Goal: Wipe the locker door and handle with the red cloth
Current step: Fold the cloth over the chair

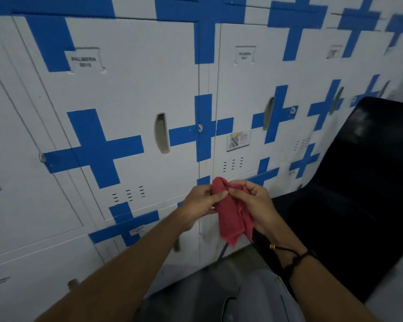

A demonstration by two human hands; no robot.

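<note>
Head view: the left hand [199,201] and the right hand [254,201] each have a pinching grip on the one red cloth [232,214], held bunched in front of the lockers and clear of the locker door [126,94] and its recessed handle [161,132]. Judging by this, the cloth is being gathered; it would do well folded into a flat pad before pressing on the door. Counted: two hands, one cloth, at least four recessed handles, one dark chair [358,170].
</note>
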